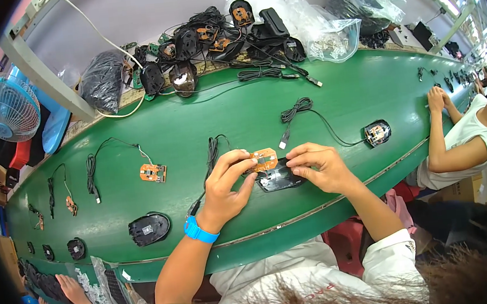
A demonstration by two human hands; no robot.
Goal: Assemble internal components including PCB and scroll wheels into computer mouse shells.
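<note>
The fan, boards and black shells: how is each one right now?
Held orange board: pinched by left fingers
Middle shell: right fingers at its edge
Nearest loose board: lying out of a shell, cable attached
Big left shell: open, no board showing
Right shell: open, orange board inside
Fan: can't tell if spinning

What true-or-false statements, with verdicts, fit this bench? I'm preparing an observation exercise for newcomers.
1. The left hand has its fingers on an orange circuit board. True.
2. The blue wristband is on the right wrist. False: it is on the left wrist.
3. The right hand is at the black shell just below that board. True.
4. The work surface is red. False: it is green.
5. A blue fan stands at the far left. True.
6. The clear bag of small white pieces lies left of the heap of black mouse parts. False: it lies to the right of the heap.
</note>
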